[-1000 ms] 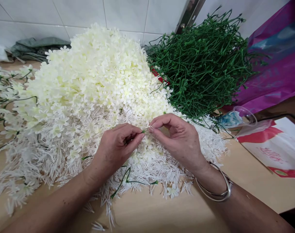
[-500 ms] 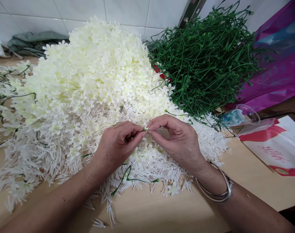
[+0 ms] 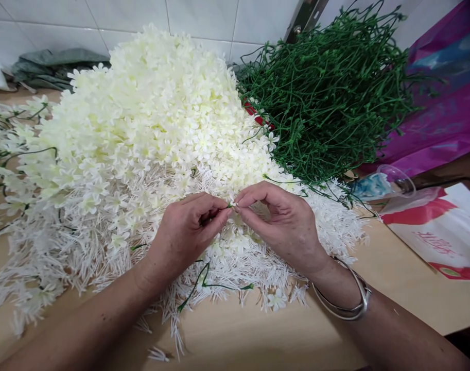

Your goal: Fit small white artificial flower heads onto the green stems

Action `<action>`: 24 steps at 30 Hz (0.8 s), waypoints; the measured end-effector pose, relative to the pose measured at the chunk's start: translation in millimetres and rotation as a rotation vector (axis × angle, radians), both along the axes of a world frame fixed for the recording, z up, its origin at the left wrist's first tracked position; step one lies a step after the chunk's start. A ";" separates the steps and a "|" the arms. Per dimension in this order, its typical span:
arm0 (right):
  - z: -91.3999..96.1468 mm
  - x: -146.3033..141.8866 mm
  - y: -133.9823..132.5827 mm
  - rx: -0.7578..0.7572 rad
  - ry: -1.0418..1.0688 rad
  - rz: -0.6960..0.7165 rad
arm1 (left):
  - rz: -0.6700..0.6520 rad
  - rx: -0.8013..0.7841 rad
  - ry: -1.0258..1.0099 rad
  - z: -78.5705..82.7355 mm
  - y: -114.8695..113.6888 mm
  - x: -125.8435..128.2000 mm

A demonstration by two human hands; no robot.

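Observation:
My left hand (image 3: 186,232) is pinched on the tip of a thin green plastic stem (image 3: 204,278) whose lower part trails down over the table. My right hand (image 3: 283,221), a metal bangle on its wrist, pinches a tiny white flower piece against that tip; the fingertips of both hands meet at the centre. Both hands hover over a big heap of cream artificial flowers (image 3: 150,118) and white spiky stamen pieces (image 3: 84,252).
A pile of bare green stems (image 3: 331,98) lies at the back right beside a magenta plastic bag (image 3: 447,108). A clear cup (image 3: 389,183) and a red-and-white bag (image 3: 439,232) sit right. Finished flower sprigs (image 3: 11,139) lie far left, grey cloth (image 3: 53,64) behind. Wooden table (image 3: 296,340).
The view has shifted slightly; both hands stay pinched together at the stem tip, with the right fingers closing a little nearer to the left.

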State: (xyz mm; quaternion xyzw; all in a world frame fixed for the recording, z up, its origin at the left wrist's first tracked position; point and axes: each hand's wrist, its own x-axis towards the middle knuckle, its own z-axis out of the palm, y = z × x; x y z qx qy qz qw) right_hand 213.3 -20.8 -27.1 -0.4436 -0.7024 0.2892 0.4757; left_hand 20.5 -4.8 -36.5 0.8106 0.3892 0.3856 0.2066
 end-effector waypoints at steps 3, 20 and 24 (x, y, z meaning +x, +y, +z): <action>-0.6 0.4 0.7 0.021 -0.018 -0.006 | -0.009 -0.002 -0.007 0.8 -0.1 0.1; -5.7 3.0 5.9 -0.155 0.145 -0.011 | -0.032 -0.031 0.004 2.5 2.7 -1.7; -5.3 2.8 5.6 -0.148 0.130 0.007 | -0.035 -0.033 0.007 2.0 2.9 -1.6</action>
